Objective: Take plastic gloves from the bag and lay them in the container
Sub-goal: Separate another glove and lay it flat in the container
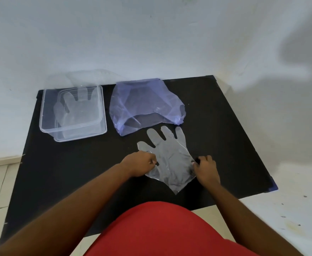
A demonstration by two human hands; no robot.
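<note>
A clear plastic glove [170,156] lies flat on the black desk [225,135], fingers pointing away from you, just on your side of the bag [144,104]. Your left hand [142,164] is closed in a pinch on the glove's left edge near the cuff; your right hand [206,169] is closed in a pinch on the right edge opposite. The bag, pale violet and slack, sits with its mouth facing the glove; whether more gloves remain inside cannot be told. The container [74,111] stands just left of the bag, open, with at least one glove already flat on its floor. What looks like a clear lid [81,76] leans against the wall behind the container.

The step in hand appears to be carrying this glove to the container. To do it well:
- Keep both pinches on the film, not on the desk, and lift the two edges together so the glove stays taut and does not fold on itself
- Move left past the bag at a height that clears the container's rim; thin film clings and trails, so let the fingers hang free instead of dragging them over the bag
- Lower the finger end first, in line with the glove already inside, then lay the cuff down last
- Release one edge at a time, since the film is likely to stick to your skin
</note>
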